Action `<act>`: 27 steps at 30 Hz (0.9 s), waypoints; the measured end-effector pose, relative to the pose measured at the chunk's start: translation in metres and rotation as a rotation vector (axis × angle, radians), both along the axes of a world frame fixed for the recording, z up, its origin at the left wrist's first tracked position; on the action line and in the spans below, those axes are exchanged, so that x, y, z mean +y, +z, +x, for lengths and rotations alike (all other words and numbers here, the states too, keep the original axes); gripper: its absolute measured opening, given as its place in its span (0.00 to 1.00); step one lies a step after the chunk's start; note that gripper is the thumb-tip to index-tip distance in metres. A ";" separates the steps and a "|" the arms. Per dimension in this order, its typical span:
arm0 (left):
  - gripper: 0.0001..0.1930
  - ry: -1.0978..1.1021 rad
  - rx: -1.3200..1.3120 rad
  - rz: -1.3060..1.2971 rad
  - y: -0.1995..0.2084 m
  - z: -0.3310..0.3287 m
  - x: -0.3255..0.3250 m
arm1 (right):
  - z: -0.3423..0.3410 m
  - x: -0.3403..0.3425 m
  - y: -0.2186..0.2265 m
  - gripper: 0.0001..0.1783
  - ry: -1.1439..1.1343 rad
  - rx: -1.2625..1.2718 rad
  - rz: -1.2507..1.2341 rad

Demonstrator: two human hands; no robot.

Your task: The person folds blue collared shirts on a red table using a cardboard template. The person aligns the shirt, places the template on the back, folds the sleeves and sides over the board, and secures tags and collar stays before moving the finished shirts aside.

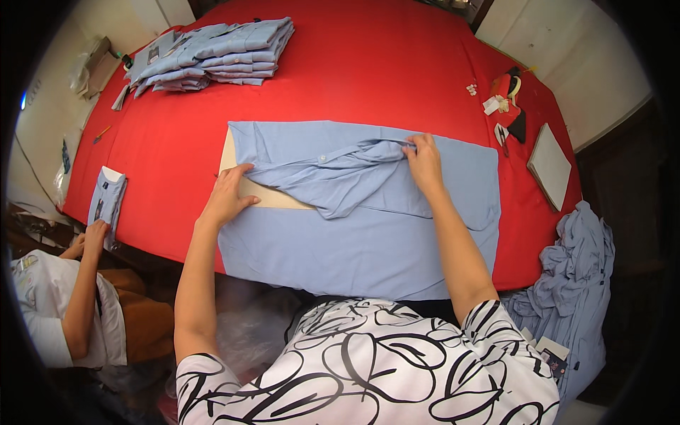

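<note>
A light blue shirt point(340, 251) lies spread before me on the red table. Across its upper half runs a bunched, folded-over sleeve point(347, 173), with a small white button showing on it. Under the sleeve, at the left, a beige cardboard sheet point(273, 197) lies on the shirt. My left hand point(228, 195) rests at the cardboard's left side, thumb and fingers apart, fingertips touching the end of the sleeve fabric. At the sleeve's right end my right hand point(425, 159) pinches the cloth between thumb and fingers.
Folded blue shirts point(212, 53) are stacked at the far left. A co-worker's hand point(95, 234) touches a folded shirt point(108, 198) at the left edge. Rumpled blue shirts point(567, 276) hang at the right, near a white pad point(550, 167) and a tape roll point(515, 86).
</note>
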State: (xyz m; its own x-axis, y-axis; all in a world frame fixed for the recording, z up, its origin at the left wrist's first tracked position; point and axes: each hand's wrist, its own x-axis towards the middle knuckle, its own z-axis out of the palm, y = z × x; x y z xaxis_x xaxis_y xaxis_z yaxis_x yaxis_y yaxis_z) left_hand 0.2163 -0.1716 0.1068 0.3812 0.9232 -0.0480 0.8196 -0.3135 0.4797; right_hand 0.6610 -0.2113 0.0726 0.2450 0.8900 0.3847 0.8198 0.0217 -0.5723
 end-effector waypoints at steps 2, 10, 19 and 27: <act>0.39 0.011 0.029 -0.006 -0.001 -0.001 -0.001 | -0.004 0.014 0.012 0.16 -0.041 0.015 0.073; 0.38 0.038 -0.021 -0.019 -0.003 0.001 -0.005 | -0.003 0.000 0.012 0.18 -0.051 0.070 -0.076; 0.37 -0.033 0.025 0.028 -0.009 -0.001 -0.005 | -0.014 0.000 0.003 0.22 0.161 -0.216 0.219; 0.34 -0.077 0.053 0.062 -0.018 -0.004 -0.003 | -0.027 -0.022 -0.033 0.28 0.223 -0.460 0.086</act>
State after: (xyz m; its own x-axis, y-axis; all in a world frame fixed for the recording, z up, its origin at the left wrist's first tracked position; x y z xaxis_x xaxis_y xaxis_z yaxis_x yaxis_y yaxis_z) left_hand 0.2123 -0.1746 0.0893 0.4494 0.8932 -0.0135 0.8158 -0.4041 0.4138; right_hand 0.6338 -0.2336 0.0400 -0.1591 0.8615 0.4821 0.9562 0.2559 -0.1418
